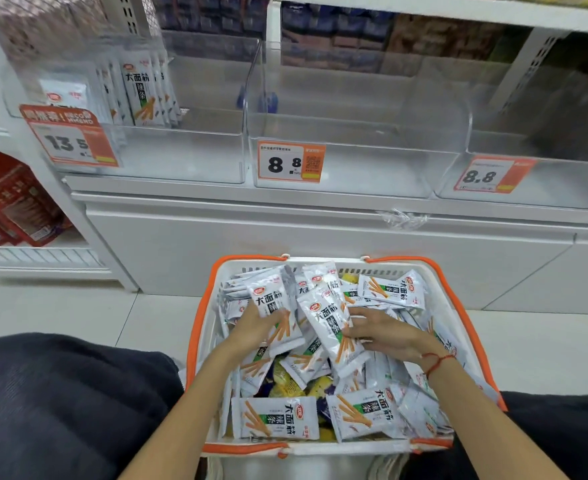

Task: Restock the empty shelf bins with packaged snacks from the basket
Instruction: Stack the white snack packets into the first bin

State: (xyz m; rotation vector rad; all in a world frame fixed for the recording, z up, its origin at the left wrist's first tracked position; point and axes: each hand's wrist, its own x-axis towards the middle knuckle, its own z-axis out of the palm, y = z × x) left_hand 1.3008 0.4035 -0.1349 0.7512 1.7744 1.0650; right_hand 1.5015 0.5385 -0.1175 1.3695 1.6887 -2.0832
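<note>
Two packets are being held upright above the basket (201,327), long axes leaning slightly left: one (274,306) gripped by the left hand (254,325), one (332,332) by the right hand (382,332), fingers (356,332) curled around their lower halves.

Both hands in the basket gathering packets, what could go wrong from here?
1. The left hand and right hand each hold white snack packets loosely fanned; some may slip out on the lift to the shelf.
2. Yellow packets lie under the white ones in the basket, so a mixed grab could end up in the wrong bin.
3. Only the left bin holds the same white packets; the middle bin carries a different price tag, so misplacement is possible.
</note>
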